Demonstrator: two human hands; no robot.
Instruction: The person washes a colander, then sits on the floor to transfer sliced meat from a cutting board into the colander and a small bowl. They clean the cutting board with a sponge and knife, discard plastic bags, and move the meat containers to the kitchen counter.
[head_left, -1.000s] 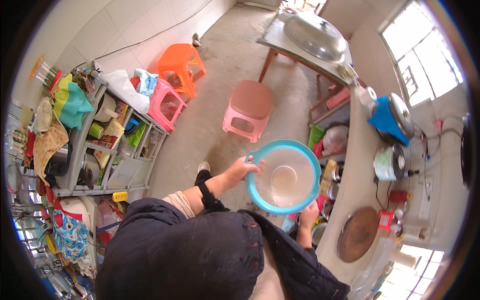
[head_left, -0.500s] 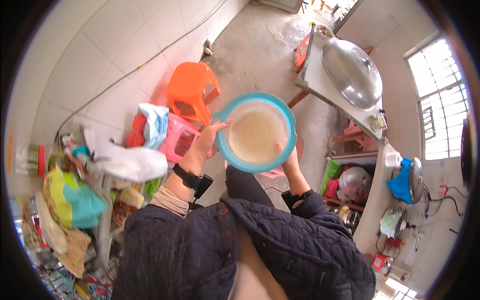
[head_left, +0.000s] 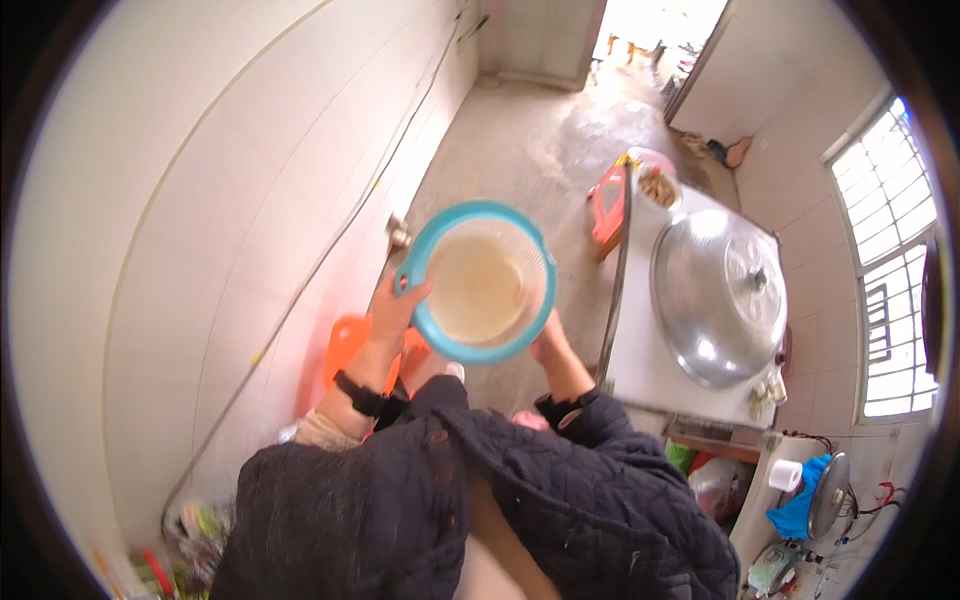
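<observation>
In front of my body I carry a round blue basin (head_left: 545, 300) with a white slotted strainer (head_left: 440, 255) set inside it. Cloudy, pale beige liquid (head_left: 480, 285) fills the strainer; whether anything lies beneath its surface cannot be told. My left hand (head_left: 398, 308) grips the basin's left rim by the handle hole, thumb over the edge. On the lower right side my right hand (head_left: 547, 342) supports the basin, its fingers mostly hidden behind the wall. Dark bands circle both wrists.
To the right stands a table (head_left: 625, 365) bearing a large domed metal lid (head_left: 715, 300) and a bowl of food (head_left: 658, 188). A red stool (head_left: 607, 205) is tucked by its far corner. An orange stool (head_left: 345, 345) sits below my left arm. Ahead is a bright doorway (head_left: 660, 40).
I have moved forward with the basin, so the table and doorway look nearer. The orange stool has slipped back beneath my left arm. Both hands still hold the basin.
</observation>
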